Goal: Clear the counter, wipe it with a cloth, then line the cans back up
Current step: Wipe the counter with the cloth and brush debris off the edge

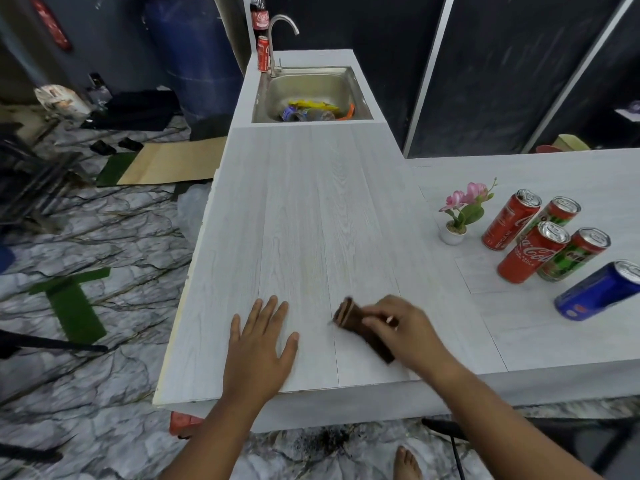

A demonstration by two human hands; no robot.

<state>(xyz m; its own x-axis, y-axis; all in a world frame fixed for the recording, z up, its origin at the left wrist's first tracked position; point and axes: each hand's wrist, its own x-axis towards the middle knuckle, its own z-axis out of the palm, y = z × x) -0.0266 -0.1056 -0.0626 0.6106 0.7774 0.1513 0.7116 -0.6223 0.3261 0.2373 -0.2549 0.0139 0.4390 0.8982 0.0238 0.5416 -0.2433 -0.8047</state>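
On the desk [311, 202], on your side of the sink [311, 84], your left hand [258, 344] lies flat, fingers straight and spread, holding nothing. Slightly right of the sink's line, your right hand [401, 327] grasps a folded brown cloth [356, 322] low over the desk; it is blurred. Far right of the sink stand two Coca-Cola cans [510, 220], two green cans [575, 254] and a blue can [595, 292]. Another red can [263, 53] stands at the sink's far-left corner.
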